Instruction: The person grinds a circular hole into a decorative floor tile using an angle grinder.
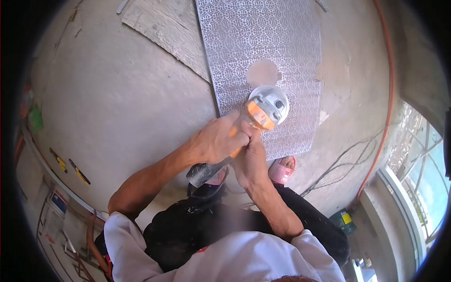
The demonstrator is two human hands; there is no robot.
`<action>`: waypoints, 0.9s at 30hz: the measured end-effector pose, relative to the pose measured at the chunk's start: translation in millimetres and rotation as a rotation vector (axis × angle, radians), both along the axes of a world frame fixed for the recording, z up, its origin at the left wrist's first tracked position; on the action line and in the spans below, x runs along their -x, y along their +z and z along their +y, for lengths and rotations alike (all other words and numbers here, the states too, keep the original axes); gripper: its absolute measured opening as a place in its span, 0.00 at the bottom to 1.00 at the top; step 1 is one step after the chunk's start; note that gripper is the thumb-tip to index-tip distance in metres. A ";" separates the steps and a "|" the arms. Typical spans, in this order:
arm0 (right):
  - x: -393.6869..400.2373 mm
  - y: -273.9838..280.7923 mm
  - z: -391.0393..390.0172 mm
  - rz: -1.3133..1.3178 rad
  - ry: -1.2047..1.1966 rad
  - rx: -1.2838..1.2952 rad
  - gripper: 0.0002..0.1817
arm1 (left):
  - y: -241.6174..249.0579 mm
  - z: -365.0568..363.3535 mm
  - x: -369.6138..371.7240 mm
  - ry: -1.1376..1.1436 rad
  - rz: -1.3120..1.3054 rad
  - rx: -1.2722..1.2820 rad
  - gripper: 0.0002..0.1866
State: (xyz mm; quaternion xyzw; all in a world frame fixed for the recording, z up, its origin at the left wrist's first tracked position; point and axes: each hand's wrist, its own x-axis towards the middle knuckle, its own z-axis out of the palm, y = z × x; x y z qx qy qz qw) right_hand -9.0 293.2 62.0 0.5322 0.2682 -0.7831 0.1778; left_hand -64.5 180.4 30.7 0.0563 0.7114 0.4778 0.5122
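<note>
Both my hands are closed around an orange angle grinder (263, 116) with a grey metal head and a dark rear end. My left hand (221, 137) wraps its body from the left side. Just right of it, my right hand (253, 152) grips close behind the head. The grinder's round disc end overlaps a patterned grey-silver tile panel (253, 33) lying on the floor. Right above the disc, a round brown opening (262, 73) with a small notch at its right shows in the panel.
A rough board (164, 37) lies beside the panel's left edge. Two yellow-and-black cutters (80, 171) rest on the floor at left. On the right run dark cables (336, 167) and an orange hose (391, 70). My feet in pink slippers (282, 171) stand at the panel's near edge.
</note>
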 end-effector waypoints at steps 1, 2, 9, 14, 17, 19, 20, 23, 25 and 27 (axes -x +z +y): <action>-0.6 -2.8 0.6 -0.003 -0.002 0.006 0.27 | -2.6 0.4 -0.5 0.011 0.015 0.009 0.22; -0.3 -5.5 0.7 -0.005 -0.005 0.013 0.27 | -5.8 0.8 1.6 0.021 0.031 0.019 0.22; 1.9 -9.8 -1.8 0.036 -0.010 -0.004 0.26 | 1.0 1.4 6.5 0.030 -0.023 0.050 0.21; 4.7 -13.7 3.5 0.062 0.017 0.032 0.26 | -11.4 0.9 2.6 0.052 0.102 0.019 0.20; 15.0 -16.1 1.4 0.101 0.027 0.019 0.25 | -1.0 -0.1 17.0 0.059 0.059 0.055 0.20; 5.9 -15.2 1.9 0.075 0.026 0.032 0.26 | -4.8 0.3 6.4 0.059 0.036 0.038 0.20; 1.9 -13.0 1.2 0.070 0.012 0.011 0.26 | -4.6 0.9 1.8 0.045 0.049 0.040 0.20; -8.7 -14.7 0.8 0.056 0.013 -0.001 0.25 | -8.9 2.0 -9.3 0.027 0.077 0.039 0.20; -3.6 -25.0 7.1 0.080 0.061 0.058 0.26 | -16.4 2.1 -3.3 0.040 0.113 0.026 0.20; 8.2 -21.6 4.4 0.097 0.069 0.021 0.26 | -6.2 1.6 9.3 0.077 0.076 0.036 0.21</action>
